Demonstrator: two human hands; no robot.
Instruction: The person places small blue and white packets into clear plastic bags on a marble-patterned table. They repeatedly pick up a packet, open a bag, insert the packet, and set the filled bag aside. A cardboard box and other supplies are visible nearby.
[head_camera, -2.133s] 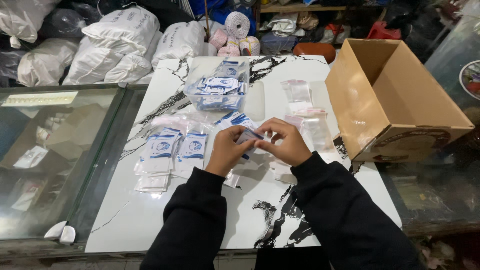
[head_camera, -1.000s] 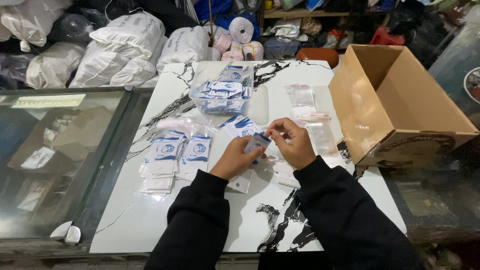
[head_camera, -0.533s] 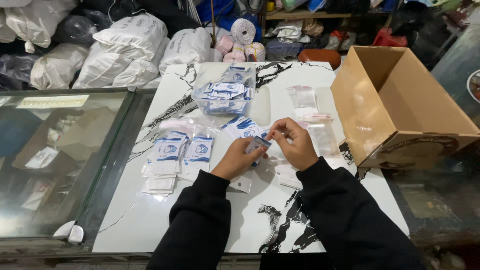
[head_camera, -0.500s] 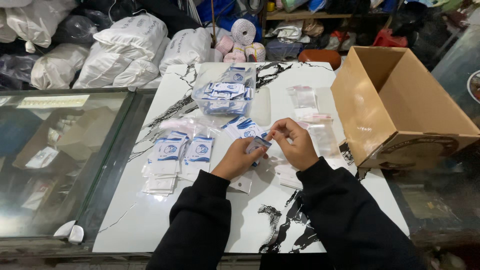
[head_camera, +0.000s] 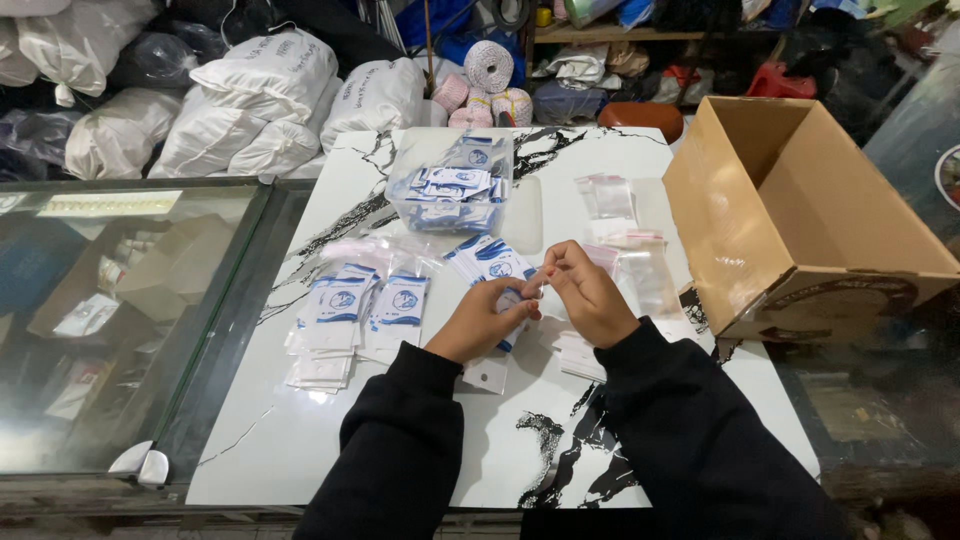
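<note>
Right now both of my hands meet over the middle of the marble-patterned worktop (head_camera: 300, 440), the left hand (head_camera: 485, 322) and the right hand (head_camera: 585, 295) drawn close, with their fingers (head_camera: 545, 275) pinching one small clear sachet (head_camera: 512, 300) with a blue and white card in it; the fingertips are pressed together on its top edge, and whether the sachet is sealed I cannot tell at this size. Judging from how things lie, I am partway through. To my left two neat stacks of finished packets (head_camera: 360, 305) sit side by side, with a few loose ones fanned just beyond my knuckles. Further up the worktop a clear bag of blue and white cards (head_camera: 452, 185) looks well filled, so plenty seems to be left. On my right, near the right hand, lie empty clear sachets (head_camera: 625, 235), some near the cardboard box (head_camera: 800, 220), which stands open at the worktop's right edge; I see nothing inside it from here.
</note>
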